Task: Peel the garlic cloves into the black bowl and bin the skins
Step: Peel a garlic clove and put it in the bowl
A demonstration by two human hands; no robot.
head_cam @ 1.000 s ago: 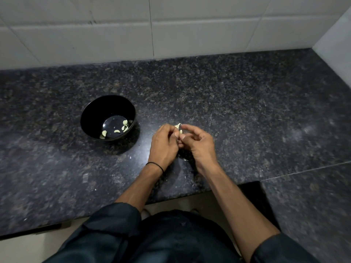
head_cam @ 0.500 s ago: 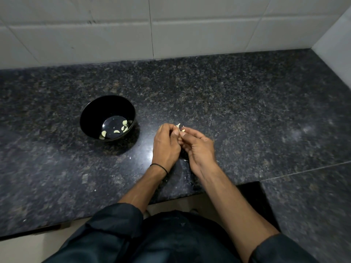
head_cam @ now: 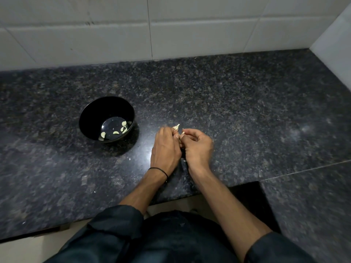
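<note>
Garlic clove (head_cam: 176,127) pinched in curled left hand (head_cam: 165,149), right hand (head_cam: 197,147) pinching a pale scrap (head_cam: 183,132), right of black bowl (head_cam: 89,118).

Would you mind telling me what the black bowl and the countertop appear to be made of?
The black bowl looks like glossy glazed ceramic, possibly melamine: its floor mirrors the light. The countertop appears to be polished dark granite, judging by its grey speckling and a bright glint on its surface.
</note>
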